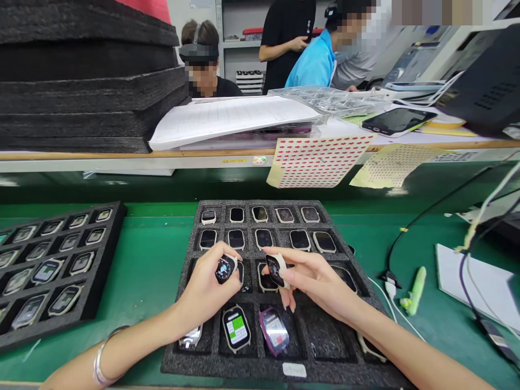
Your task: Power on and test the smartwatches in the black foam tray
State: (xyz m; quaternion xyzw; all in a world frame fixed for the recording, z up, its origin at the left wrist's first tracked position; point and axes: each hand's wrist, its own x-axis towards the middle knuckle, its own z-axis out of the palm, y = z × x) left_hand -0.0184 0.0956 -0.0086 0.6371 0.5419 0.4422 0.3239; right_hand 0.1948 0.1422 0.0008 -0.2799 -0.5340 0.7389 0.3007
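Note:
My left hand (217, 281) is closed around a smartwatch case (225, 268) whose lit screen shows a round dial. In my right hand (309, 276) a second smartwatch case (275, 270), pale-sided with a lit dark screen, is pinched between thumb and fingers and tilted. Both hands are over a black foam tray (294, 371) with rows of similar strapless watches in its pockets. Near the front of the tray lie a watch with a green and white screen (236, 328) and a purple-framed watch (275, 330). My hands and forearms hide some pockets.
Another foam tray of watches (91, 298) lies at left. Foam sheets (81, 103), papers (231, 119) and a phone (398, 120) sit on the shelf ahead. Cables (390, 287), a green pen-like object (416, 291) and white sheets (475, 287) are at right. Several people are beyond the shelf.

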